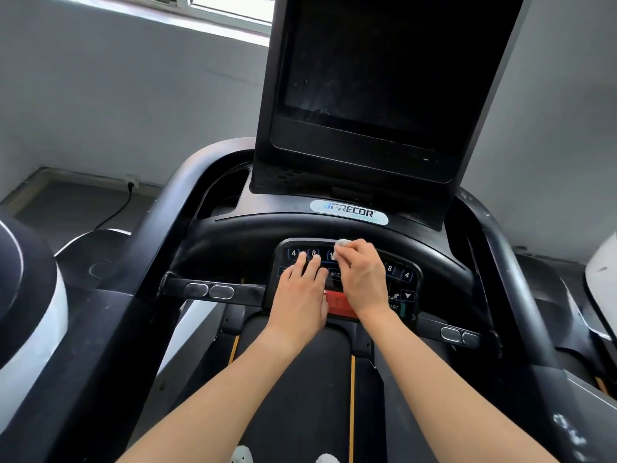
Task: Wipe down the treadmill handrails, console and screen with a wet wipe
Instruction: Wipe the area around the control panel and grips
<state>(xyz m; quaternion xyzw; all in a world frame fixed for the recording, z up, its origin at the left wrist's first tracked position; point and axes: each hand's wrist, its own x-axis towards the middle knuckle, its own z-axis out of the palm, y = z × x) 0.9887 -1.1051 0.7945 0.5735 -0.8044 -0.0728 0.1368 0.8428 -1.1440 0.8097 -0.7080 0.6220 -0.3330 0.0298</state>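
Wet wipe [341, 243], bunched into a small white wad, is sitting at the top edge of the treadmill's keypad [399, 274], just by the numbered keys of the upper row. The person's right hand [362, 279] is pinching it between curled fingertips and pressing it down onto the panel. The left hand [302, 295] is lying flat just beside it, fingers straight and relaxed, grasping nothing, with the fingertips resting near the keys marked 4 and 8. The heel of each hand is lying over the red stop bar [340, 307] at the lower edge of the keypad.

The keypad is sitting in the middle of the curved black console [250, 242], which is carrying a silver Precor badge [349, 212]. Above it the tall dark screen [377, 78] is standing switched off, showing faint smears on its lower left part. The left handrail [160, 235] and the right handrail [514, 262] are curving down either side, and a crossbar with oval metal grip sensors [210, 291] is running out beside the keypad. The black belt [307, 379] is lying beneath the forearms.

Over by the grey wall a black cable [117, 208] is hanging from a socket [131, 185], and daylight is coming through a window [230, 11]. Another machine [30, 289] is standing to the left.
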